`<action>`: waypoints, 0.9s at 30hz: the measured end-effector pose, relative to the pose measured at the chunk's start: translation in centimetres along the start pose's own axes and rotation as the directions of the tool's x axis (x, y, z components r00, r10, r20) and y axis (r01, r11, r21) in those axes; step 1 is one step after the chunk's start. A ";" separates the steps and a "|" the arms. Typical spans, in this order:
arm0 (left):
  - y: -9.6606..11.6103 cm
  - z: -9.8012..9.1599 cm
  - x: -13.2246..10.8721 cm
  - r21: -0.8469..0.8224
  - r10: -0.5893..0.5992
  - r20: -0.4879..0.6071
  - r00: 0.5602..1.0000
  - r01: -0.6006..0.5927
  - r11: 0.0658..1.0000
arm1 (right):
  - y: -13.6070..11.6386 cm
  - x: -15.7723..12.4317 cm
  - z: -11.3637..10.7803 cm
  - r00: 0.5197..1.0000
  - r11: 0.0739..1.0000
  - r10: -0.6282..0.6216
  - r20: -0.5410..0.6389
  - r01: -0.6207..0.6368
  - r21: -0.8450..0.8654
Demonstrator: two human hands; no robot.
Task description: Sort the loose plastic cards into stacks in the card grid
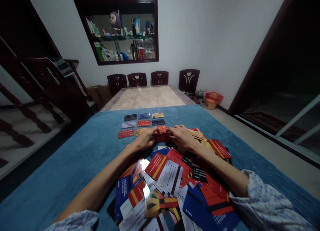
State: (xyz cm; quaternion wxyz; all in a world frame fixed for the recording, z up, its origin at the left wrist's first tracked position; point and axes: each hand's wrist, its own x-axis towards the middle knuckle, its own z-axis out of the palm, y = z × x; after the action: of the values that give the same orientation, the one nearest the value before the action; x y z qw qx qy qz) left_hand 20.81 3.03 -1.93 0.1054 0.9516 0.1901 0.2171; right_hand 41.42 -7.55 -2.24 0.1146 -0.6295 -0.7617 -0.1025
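Note:
My left hand [144, 139] and my right hand [182, 136] grip a red card stack [162, 136] from its two sides, low over the blue cloth. Its lower face looks dark red, and how many cards it holds I cannot tell. To its left lie cards in neat rows, among them a red card [126, 133], a partly hidden gold card [140, 132], a silver-grey card [128, 125] and a dark blue card [158, 122]. Beneath my forearms spreads a loose, overlapping heap of red, blue, silver and black cards [172, 176].
A blue cloth [75, 157] covers the near part of the table, with a bare marbled top [150, 96] beyond it. Several dark chairs [137, 80] stand along the far end. A wooden railing [27, 91] is on the left, an orange bin [211, 103] on the right.

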 end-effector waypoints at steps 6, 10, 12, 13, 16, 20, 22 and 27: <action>-0.2 0.4 0.0 0.129 -0.004 0.029 1.000 0.000 0.992 | -0.6 -0.2 -0.1 0.996 0.999 0.033 0.078 -0.033 -0.002; 0.5 0.6 0.1 0.199 -0.050 0.075 0.996 0.035 0.979 | -1.1 -0.3 -0.1 0.989 0.994 0.102 0.108 -0.105 0.019; 1.0 0.5 0.2 0.210 -0.116 0.113 0.987 0.090 0.973 | -1.2 -0.2 0.1 0.985 0.991 0.121 0.121 -0.127 0.041; 1.3 0.4 0.2 0.205 -0.145 0.134 0.980 0.115 0.972 | -1.1 -0.2 0.2 0.984 0.990 0.122 0.126 -0.129 0.051; 2.0 0.3 0.3 0.184 -0.195 0.162 0.967 0.165 0.969 | -0.9 -0.1 0.6 0.986 0.990 0.113 0.122 -0.123 0.074; 2.2 0.2 0.3 0.155 -0.207 0.161 0.965 0.182 0.971 | -0.7 0.0 0.9 0.989 0.990 0.095 0.114 -0.106 0.094; 2.1 0.3 0.3 0.139 -0.201 0.156 0.967 0.180 0.974 | -0.7 0.0 0.9 0.990 0.990 0.089 0.113 -0.101 0.099; 1.7 0.4 0.3 0.119 -0.202 0.133 0.970 0.186 0.975 | -0.6 -0.1 0.6 0.993 0.992 0.084 0.088 -0.092 0.091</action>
State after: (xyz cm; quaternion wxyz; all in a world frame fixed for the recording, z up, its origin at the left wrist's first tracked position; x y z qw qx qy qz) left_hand 21.81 1.56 -1.69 0.0891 0.9459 0.2855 0.1260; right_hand 40.79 -7.56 -2.88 0.1168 -0.6599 -0.7414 -0.0346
